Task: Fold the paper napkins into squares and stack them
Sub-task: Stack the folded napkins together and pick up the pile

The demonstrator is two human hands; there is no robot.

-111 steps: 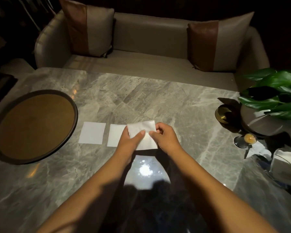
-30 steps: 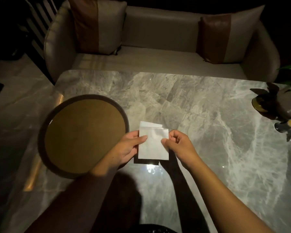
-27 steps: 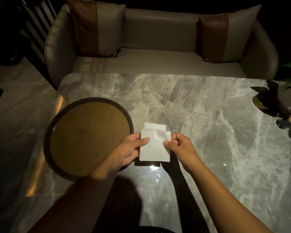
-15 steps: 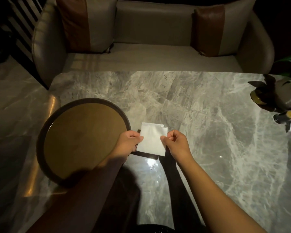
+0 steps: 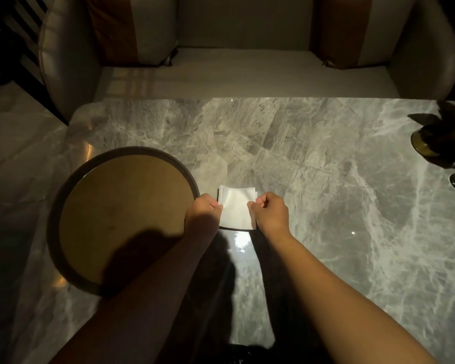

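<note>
Fingers [image 5: 219, 205] of the left hand [image 5: 204, 212] are pinching the left edge of the stack of folded napkins [image 5: 236, 210], while the right hand [image 5: 271, 213] is clamping its curled fingers on the right edge. White layers are showing offset along the stack's top and left sides. It is sitting low over the grey marble desk [image 5: 326, 193], just beside the rim of the round brown tray [image 5: 63, 206]. Beyond the desk, a beige sofa [image 5: 242, 69] is carrying two brown-and-cream cushions [image 5: 132, 27].

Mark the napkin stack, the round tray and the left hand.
napkin stack [image 5: 236, 210], head view, middle of top sheet.
round tray [image 5: 121, 206], head view, bare inner surface.
left hand [image 5: 204, 210], head view, back of hand.
</note>
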